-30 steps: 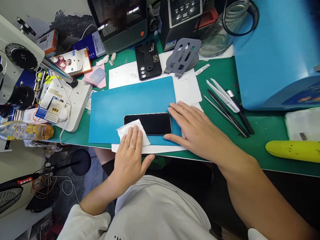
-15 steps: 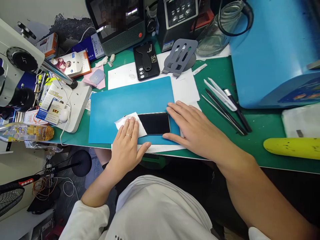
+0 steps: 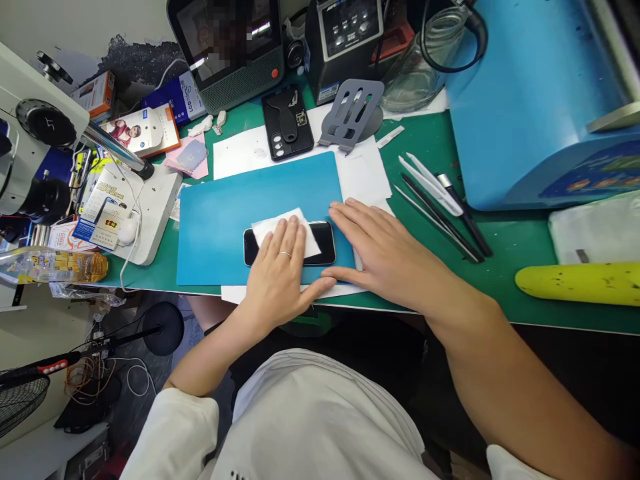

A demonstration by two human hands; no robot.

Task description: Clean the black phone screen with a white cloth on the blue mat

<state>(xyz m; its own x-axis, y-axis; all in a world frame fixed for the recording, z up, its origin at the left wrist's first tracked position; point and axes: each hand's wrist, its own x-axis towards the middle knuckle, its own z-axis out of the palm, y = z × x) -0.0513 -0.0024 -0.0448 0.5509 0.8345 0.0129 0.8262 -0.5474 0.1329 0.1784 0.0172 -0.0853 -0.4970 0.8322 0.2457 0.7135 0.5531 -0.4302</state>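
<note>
A black-screened smartphone [image 3: 325,244] lies flat, screen up, on a blue mat [image 3: 215,220]. My left hand [image 3: 280,270], a ring on one finger, presses a white wipe [image 3: 311,244] against the middle of the screen with outstretched fingers. The phone's left and right ends show on either side of the wipe; its middle is covered. At the phone's right end rests my right hand [image 3: 383,253], fingers stretched and thumb apart, nothing in it. Whether its fingertips touch the phone's edge I cannot tell.
Tweezers and pen-like tools [image 3: 445,207] lie to the right, near a yellow-green object [image 3: 575,283]. Behind the mat are a black phone case [image 3: 287,123] and a grey stand [image 3: 353,113]. A microscope base [image 3: 155,213] and a bottle [image 3: 55,265] stand left.
My left hand has slid right with the wipe, from the phone's left end to its middle, uncovering the left end. My right hand has stayed by the phone's right end.
</note>
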